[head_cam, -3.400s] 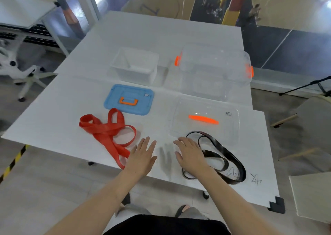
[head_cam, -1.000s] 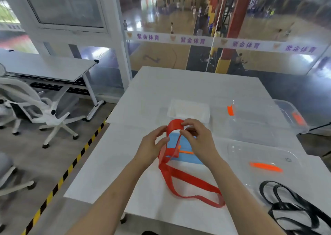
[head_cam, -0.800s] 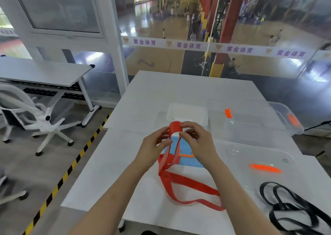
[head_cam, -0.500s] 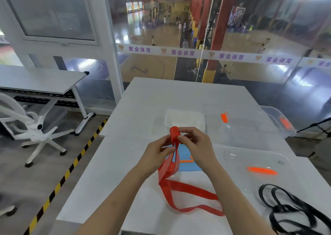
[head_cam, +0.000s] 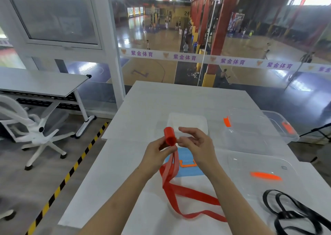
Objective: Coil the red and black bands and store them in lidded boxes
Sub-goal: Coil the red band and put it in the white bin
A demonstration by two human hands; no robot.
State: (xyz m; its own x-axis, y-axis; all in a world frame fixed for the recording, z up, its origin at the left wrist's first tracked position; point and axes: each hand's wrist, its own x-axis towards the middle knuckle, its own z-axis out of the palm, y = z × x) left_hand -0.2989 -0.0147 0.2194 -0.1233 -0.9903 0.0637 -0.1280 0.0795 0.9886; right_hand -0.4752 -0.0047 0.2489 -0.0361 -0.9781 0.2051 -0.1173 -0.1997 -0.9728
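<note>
The red band (head_cam: 180, 190) is partly rolled into a small coil held above the table, its loose tail hanging down and trailing across the tabletop. My left hand (head_cam: 155, 153) grips the coil from the left. My right hand (head_cam: 195, 145) touches the coil's right side with its fingers curled around it. The black band (head_cam: 293, 215) lies in loose loops at the table's near right corner. A small white box (head_cam: 188, 122) stands behind my hands, with its blue lid (head_cam: 188, 168) flat under them. A large clear box (head_cam: 259, 129) and its clear lid (head_cam: 265, 173) sit to the right.
The white table (head_cam: 125, 172) ends at a glass wall overlooking a sports hall. To the left stand a white office chair (head_cam: 32, 134) and another desk (head_cam: 39, 84). Yellow-black tape (head_cam: 71, 170) marks the floor beside the table.
Both hands have lifted the red band off the table and rolled its upper end into a tighter coil. The view has tilted upward. The black band has stayed in place.
</note>
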